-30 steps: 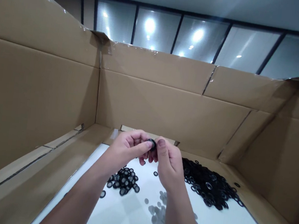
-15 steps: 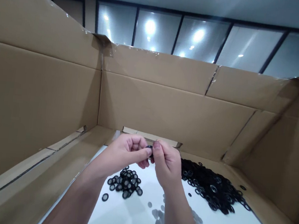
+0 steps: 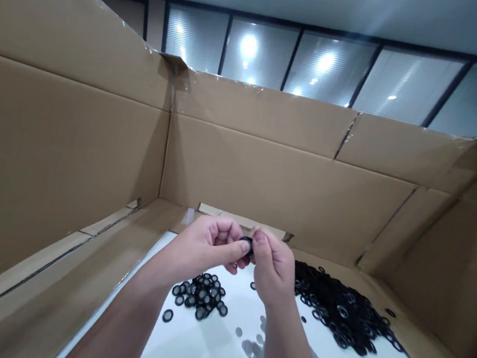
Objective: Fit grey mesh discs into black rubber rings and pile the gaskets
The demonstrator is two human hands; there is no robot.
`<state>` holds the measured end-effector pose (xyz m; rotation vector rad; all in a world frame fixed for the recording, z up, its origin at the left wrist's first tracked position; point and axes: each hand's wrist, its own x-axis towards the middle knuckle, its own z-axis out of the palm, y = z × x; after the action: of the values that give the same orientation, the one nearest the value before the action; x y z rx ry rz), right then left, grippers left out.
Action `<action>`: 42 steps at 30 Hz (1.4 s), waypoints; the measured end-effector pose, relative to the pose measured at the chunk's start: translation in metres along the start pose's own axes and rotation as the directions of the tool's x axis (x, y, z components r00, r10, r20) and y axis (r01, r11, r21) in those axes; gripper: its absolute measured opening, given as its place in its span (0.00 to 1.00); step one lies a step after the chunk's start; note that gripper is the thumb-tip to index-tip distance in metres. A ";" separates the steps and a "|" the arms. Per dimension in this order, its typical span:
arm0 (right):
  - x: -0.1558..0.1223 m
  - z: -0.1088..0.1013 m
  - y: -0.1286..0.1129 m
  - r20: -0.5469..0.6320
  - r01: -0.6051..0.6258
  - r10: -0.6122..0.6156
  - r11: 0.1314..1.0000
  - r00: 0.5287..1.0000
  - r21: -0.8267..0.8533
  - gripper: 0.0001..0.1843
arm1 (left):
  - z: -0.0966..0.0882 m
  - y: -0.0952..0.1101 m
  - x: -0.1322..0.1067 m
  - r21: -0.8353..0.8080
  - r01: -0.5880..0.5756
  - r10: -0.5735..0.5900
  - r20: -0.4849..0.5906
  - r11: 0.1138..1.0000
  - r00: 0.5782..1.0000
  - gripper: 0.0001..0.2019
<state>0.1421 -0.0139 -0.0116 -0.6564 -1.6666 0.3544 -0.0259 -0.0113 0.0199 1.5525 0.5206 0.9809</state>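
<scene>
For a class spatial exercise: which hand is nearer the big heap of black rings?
Right. The right hand sits raised just left of the heap of black rings; the left hand lies farther left, beyond the right hand.

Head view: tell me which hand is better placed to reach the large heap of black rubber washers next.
Right, probably: the right hand sits beside the heap of washers, while the left hand is farther off, above the smaller pile. Both hands pinch a single washer.
</scene>
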 end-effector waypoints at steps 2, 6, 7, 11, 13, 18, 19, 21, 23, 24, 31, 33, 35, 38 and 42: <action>0.003 -0.005 -0.001 0.072 -0.044 0.039 0.997 0.997 0.066 0.24 | 0.001 -0.002 0.002 -0.007 -0.038 0.038 -0.005 0.999 0.999 0.10; 0.005 -0.009 -0.003 0.088 -0.064 0.053 0.990 0.995 0.124 0.24 | 0.004 -0.004 0.004 -0.045 -0.095 0.095 -0.006 0.994 0.995 0.10; 0.004 -0.009 -0.004 0.065 -0.056 0.048 0.990 0.997 0.131 0.24 | 0.005 -0.005 0.004 -0.060 -0.102 0.102 -0.007 0.993 0.995 0.10; 0.003 -0.007 -0.004 -0.040 -0.036 0.041 0.992 0.998 0.123 0.22 | 0.009 -0.007 0.005 -0.085 -0.110 0.108 -0.031 0.990 0.994 0.09; 0.002 -0.007 -0.004 -0.021 -0.038 0.041 0.995 0.999 0.096 0.23 | 0.009 -0.007 0.006 -0.066 -0.111 0.108 -0.051 0.992 0.993 0.09; 0.002 -0.012 -0.002 0.008 -0.024 0.024 1.000 1.000 0.003 0.23 | 0.008 -0.007 0.007 -0.018 -0.083 0.082 -0.049 0.996 0.995 0.09; 0.002 -0.012 -0.002 0.026 -0.022 0.022 1.000 0.999 -0.002 0.23 | 0.008 -0.006 0.007 -0.014 -0.080 0.079 -0.044 0.997 0.996 0.10; 0.002 -0.012 -0.002 0.069 -0.014 0.014 1.000 0.997 -0.001 0.24 | 0.008 -0.006 0.005 -0.007 -0.079 0.078 -0.032 0.997 0.996 0.11; 0.001 -0.011 -0.002 0.082 0.001 -0.001 1.000 0.997 -0.002 0.24 | 0.008 -0.006 0.004 -0.002 -0.075 0.075 -0.026 0.997 0.997 0.11; 0.001 -0.011 -0.001 0.077 0.011 -0.010 1.000 0.997 -0.005 0.24 | 0.008 -0.006 0.003 0.003 -0.072 0.072 -0.024 0.997 0.997 0.11; -0.001 -0.006 0.000 -0.017 0.093 -0.095 0.992 0.995 -0.090 0.23 | 0.010 -0.001 -0.001 0.049 -0.048 0.050 -0.039 0.998 0.998 0.11; -0.001 -0.006 0.000 -0.032 0.110 -0.114 0.988 0.993 -0.105 0.23 | 0.010 0.000 -0.001 0.061 -0.037 0.040 -0.046 0.997 0.998 0.11; -0.002 -0.006 0.000 -0.039 0.112 -0.116 0.989 0.993 -0.096 0.23 | 0.009 0.001 -0.001 0.054 -0.042 0.045 -0.042 0.998 0.998 0.11; -0.002 -0.007 0.000 -0.069 0.083 -0.087 0.995 0.994 -0.049 0.22 | 0.009 -0.002 0.001 0.019 -0.074 0.074 -0.019 0.997 0.997 0.11; -0.002 -0.007 0.001 -0.130 0.026 -0.027 1.000 0.991 -0.013 0.22 | 0.007 -0.006 0.005 0.003 -0.096 0.096 -0.015 0.995 0.995 0.08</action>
<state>0.1491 -0.0154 -0.0120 -0.6514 -1.5528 0.2774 -0.0162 -0.0100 0.0154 1.5851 0.4606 1.0661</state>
